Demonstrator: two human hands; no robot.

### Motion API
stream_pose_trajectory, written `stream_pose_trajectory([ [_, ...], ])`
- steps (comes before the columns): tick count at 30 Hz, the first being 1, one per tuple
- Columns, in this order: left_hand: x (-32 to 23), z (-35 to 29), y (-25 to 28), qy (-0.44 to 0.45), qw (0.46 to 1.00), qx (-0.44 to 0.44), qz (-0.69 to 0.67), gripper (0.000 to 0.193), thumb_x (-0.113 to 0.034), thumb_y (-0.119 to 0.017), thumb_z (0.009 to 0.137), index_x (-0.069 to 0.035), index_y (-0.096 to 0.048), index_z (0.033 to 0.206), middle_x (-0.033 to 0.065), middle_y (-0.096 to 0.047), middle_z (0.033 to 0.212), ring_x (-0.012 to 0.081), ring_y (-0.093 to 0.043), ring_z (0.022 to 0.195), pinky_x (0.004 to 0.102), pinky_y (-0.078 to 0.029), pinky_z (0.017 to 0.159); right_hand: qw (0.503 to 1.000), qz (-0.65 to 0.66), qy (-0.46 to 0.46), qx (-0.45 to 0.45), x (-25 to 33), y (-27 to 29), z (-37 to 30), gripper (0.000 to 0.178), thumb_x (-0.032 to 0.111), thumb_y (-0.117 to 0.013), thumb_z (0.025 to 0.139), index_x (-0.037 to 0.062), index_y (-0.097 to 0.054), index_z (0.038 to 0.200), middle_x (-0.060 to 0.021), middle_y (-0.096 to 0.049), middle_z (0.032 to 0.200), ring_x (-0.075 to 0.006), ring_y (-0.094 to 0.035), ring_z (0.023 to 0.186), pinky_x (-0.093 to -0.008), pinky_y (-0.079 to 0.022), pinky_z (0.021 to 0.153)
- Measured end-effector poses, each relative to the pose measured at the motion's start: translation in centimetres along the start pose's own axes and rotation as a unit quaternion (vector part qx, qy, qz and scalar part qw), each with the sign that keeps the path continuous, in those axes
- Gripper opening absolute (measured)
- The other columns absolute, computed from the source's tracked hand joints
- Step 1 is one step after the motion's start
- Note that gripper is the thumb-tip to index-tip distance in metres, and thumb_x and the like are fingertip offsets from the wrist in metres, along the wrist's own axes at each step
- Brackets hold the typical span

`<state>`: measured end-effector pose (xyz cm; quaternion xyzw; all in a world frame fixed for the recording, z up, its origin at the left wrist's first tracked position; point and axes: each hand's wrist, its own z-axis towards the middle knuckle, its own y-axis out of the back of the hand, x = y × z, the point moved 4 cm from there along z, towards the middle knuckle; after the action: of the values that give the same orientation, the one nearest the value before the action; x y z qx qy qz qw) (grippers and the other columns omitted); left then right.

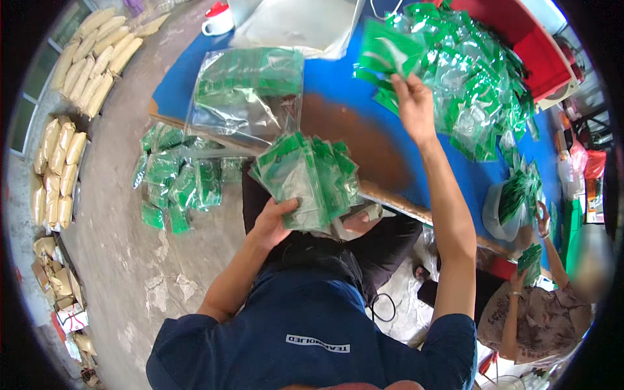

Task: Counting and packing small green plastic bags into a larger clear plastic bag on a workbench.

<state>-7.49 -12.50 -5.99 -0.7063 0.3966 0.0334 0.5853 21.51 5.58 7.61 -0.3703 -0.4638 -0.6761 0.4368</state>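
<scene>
I take the loose heap (478,78) of green-and-clear packets to sit at the right of the blue table (465,175) so that it lies within easy reach, with the red bin (520,49) behind it perhaps acting as a stop. The large clear bag (250,97), green showing through its film, lies at the table's left edge, well apart from the heap.

Over the lap I see the left hand (273,221) closed on a fanned stack (302,185) of packets, its thumb pressed across the top face; I judge the fan keeps the slick sheets separate while the grip pins their near corner.

The right hand (415,104) is over the table beside the heap, thumb and fingertips pinched on the lower edge of a green piece (383,55). That piece is blurred on my feed, so I can't tell whether it is 1 packet or 2 overlapping.
</scene>
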Motion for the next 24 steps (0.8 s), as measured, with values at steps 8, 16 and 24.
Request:
stream_pose_trajectory([
  [8, 0.9, 0.8, 1.6, 0.016, 1.0, 0.013, -0.022, 0.06, -0.014, -0.07, 0.086, -0.001, -0.045, 0.139, 0.0101, -0.061, 0.13, 0.0274, -0.059, 0.119, 0.0445, -0.047, 0.105, 0.919, 0.288, -0.162, 0.215, 5.0, 2.2, -13.0, 0.026, 0.0, -0.057, 0.096, -0.0022, -0.065, 0.12, -0.0077, -0.07, 0.107, -0.0113, -0.063, 0.092, -0.0286, -0.049, 0.09],
  [16, 0.1, 1.6, 4.9, 0.018, 0.985, 0.111, -0.131, 0.047, -0.014, -0.058, 0.093, 0.006, -0.049, 0.134, 0.0196, -0.058, 0.135, 0.0335, -0.055, 0.125, 0.0486, -0.041, 0.11, 0.82, 0.22, -0.486, 0.208, -19.6, 9.8, -33.5, 0.027, 0.013, -0.06, 0.096, -0.0004, -0.057, 0.12, -0.016, -0.062, 0.114, -0.0293, -0.065, 0.093, -0.047, -0.058, 0.084],
  [24, 0.4, 1.0, 3.6, 0.003, 0.995, 0.061, -0.074, 0.056, -0.012, -0.065, 0.089, 0.001, -0.045, 0.14, 0.0158, -0.056, 0.137, 0.0327, -0.055, 0.125, 0.0477, -0.041, 0.11, 0.897, -0.04, -0.243, 0.368, -12.0, 6.7, -29.1, 0.028, 0.019, -0.052, 0.098, -0.0018, -0.062, 0.115, -0.0116, -0.069, 0.098, -0.0187, -0.068, 0.084, -0.0339, -0.058, 0.073],
])
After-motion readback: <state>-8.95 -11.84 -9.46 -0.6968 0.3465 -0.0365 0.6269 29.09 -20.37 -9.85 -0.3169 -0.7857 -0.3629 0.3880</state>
